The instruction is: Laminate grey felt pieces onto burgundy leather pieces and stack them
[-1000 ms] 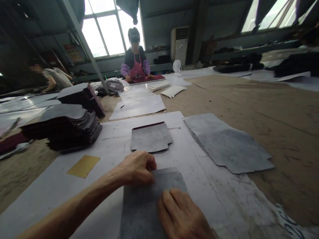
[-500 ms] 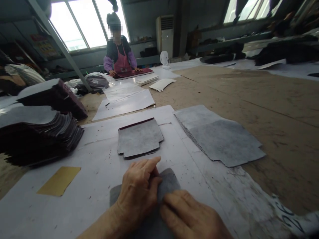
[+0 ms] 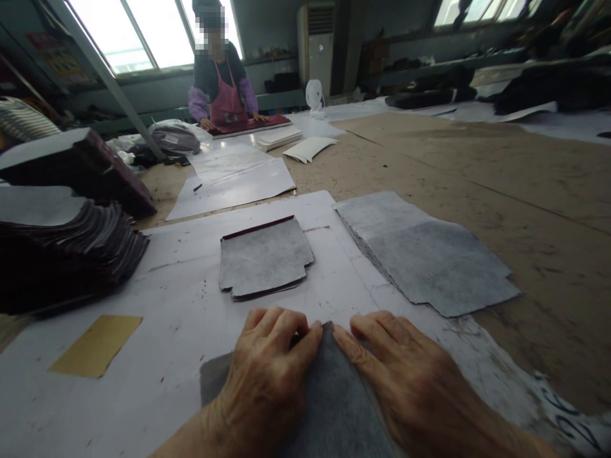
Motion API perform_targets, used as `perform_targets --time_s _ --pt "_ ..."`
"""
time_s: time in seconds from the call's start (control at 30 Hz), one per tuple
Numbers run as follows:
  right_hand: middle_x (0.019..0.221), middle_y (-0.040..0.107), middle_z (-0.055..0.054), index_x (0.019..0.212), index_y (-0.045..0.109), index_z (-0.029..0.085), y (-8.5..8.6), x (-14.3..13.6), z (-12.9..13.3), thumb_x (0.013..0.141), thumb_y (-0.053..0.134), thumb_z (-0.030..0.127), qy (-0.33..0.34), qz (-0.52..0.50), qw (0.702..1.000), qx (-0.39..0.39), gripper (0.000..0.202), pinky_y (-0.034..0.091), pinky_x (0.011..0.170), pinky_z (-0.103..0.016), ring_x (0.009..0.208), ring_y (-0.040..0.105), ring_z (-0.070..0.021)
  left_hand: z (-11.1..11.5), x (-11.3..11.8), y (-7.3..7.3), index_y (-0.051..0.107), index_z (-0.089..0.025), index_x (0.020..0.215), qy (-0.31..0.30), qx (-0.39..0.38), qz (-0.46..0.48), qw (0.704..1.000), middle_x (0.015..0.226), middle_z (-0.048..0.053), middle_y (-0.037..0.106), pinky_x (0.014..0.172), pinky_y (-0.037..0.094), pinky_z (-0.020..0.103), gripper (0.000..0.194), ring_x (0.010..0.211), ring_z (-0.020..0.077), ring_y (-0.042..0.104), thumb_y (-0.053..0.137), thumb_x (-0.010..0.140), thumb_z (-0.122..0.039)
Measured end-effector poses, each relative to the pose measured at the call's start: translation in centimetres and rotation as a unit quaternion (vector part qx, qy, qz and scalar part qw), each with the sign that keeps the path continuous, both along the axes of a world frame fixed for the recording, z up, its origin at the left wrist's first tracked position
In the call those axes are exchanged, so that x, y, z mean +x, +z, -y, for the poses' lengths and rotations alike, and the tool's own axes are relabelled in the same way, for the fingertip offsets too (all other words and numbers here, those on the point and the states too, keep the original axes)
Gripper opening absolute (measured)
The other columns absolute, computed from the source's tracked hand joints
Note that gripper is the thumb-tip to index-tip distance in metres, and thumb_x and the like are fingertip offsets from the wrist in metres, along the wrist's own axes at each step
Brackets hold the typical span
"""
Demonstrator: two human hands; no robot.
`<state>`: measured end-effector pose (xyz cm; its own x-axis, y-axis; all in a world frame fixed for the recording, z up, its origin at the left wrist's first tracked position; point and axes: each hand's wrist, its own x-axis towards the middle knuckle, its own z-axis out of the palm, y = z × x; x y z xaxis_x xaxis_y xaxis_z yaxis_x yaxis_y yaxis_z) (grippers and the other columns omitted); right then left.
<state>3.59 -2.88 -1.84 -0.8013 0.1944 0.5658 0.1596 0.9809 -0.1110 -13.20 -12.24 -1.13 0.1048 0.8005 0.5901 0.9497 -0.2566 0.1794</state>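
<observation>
We see our left hand (image 3: 267, 375) and our right hand (image 3: 405, 381) lying side by side on a grey piece of material (image 3: 329, 407) at the near edge of the desk (image 3: 548, 191). Both hands are flat, palm down, with the fingers loosely stretched; they press on the piece and do not grip it. The fingertips of the two hands almost meet at the far tip of the grey piece, which comes up between them like a fold or a corner; we cannot tell which. The piece lies on a big white sheet (image 3: 181, 318) that covers this part of the desk.

Just beyond the hands, on the same white sheet, is a small pile of grey cut pieces (image 3: 262, 257) with a dark red edge at its far side. To the right of it, a wider pile of grey sheets (image 3: 424, 254) reaches partly over the bare brown surface. At the left edge stands a high stack of dark pieces (image 3: 62, 248), and near it a yellow card (image 3: 95, 343) lies flat. At the far end of the desk another person in a pink apron (image 3: 222, 89) has both hands on a dark red piece.
</observation>
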Motion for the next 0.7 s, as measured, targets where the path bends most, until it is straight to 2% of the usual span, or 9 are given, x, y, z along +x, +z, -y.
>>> perform_targets --time_s 0.23,0.33,0.4,0.47,0.57,0.63,0.7 --pt "0.083 0.059 -0.012 0.1 0.063 0.007 0.3 0.0 0.0 0.08 0.036 0.002 -0.003 -0.008 1.0 -0.016 0.034 0.05 0.062 -0.04 0.075 0.052 -0.0226 0.2 -0.1 -0.2 0.059 -0.01 0.103 -0.024 -0.028 -0.051 0.998 0.081 0.007 0.057 0.067 0.036 0.036 0.028 0.072 0.0179 0.049 0.035 0.089 -0.01" --pt "0.082 0.059 -0.009 0.099 0.063 0.011 0.5 0.2 -0.7 0.081 0.039 0.005 -0.002 -0.022 0.997 -0.074 0.031 0.05 0.064 -0.034 0.076 0.053 -0.0194 0.2 0.0 0.1 0.059 -0.009 0.103 -0.024 -0.033 -0.069 0.997 0.079 0.007 0.057 0.067 0.036 0.036 0.03 0.071 0.0173 0.048 0.032 0.09 -0.01" --pt "0.083 0.06 -0.006 0.099 0.063 0.015 0.7 0.4 -1.4 0.083 0.043 0.007 -0.019 -0.035 0.99 -0.135 0.027 0.05 0.068 -0.028 0.078 0.056 -0.0156 0.2 0.1 0.3 0.059 -0.009 0.102 -0.023 -0.038 -0.081 0.996 0.079 0.007 0.057 0.067 0.035 0.036 0.031 0.071 0.0174 0.049 0.03 0.09 -0.009" --pt "0.085 0.062 -0.003 0.097 0.063 0.018 0.8 0.6 -1.7 0.083 0.045 0.008 -0.046 -0.05 0.985 -0.16 0.025 0.05 0.071 -0.023 0.08 0.058 -0.0127 0.2 0.2 0.4 0.058 -0.008 0.102 -0.021 -0.043 -0.096 0.994 0.079 0.007 0.057 0.067 0.035 0.036 0.033 0.071 0.0177 0.049 0.028 0.09 -0.009" --pt "0.085 0.061 -0.006 0.101 0.063 0.016 0.8 0.5 -1.3 0.082 0.041 0.005 -0.038 -0.057 0.994 -0.09 0.031 0.05 0.068 -0.024 0.079 0.057 -0.0141 0.3 0.4 0.4 0.058 -0.009 0.102 -0.016 -0.044 -0.111 0.993 0.079 0.007 0.057 0.069 0.034 0.038 0.032 0.071 0.018 0.049 0.028 0.09 -0.009" --pt "0.084 0.06 -0.009 0.105 0.062 0.014 0.7 0.1 -0.5 0.081 0.036 0.004 -0.014 -0.047 0.998 -0.031 0.037 0.05 0.064 -0.029 0.077 0.055 -0.0171 0.4 0.5 0.4 0.06 -0.01 0.095 -0.012 -0.046 -0.113 0.992 0.078 0.006 0.057 0.069 0.034 0.038 0.029 0.071 0.0177 0.049 0.031 0.09 -0.01" --pt "0.081 0.059 -0.01 0.106 0.062 0.011 0.5 -0.3 0.3 0.08 0.034 0.004 -0.012 -0.027 1.0 -0.005 0.038 0.049 0.061 -0.033 0.074 0.053 -0.0193 0.4 0.6 0.4 0.06 -0.012 0.089 -0.008 -0.049 -0.116 0.992 0.077 0.005 0.056 0.07 0.034 0.038 0.027 0.07 0.0175 0.049 0.033 0.09 -0.011"
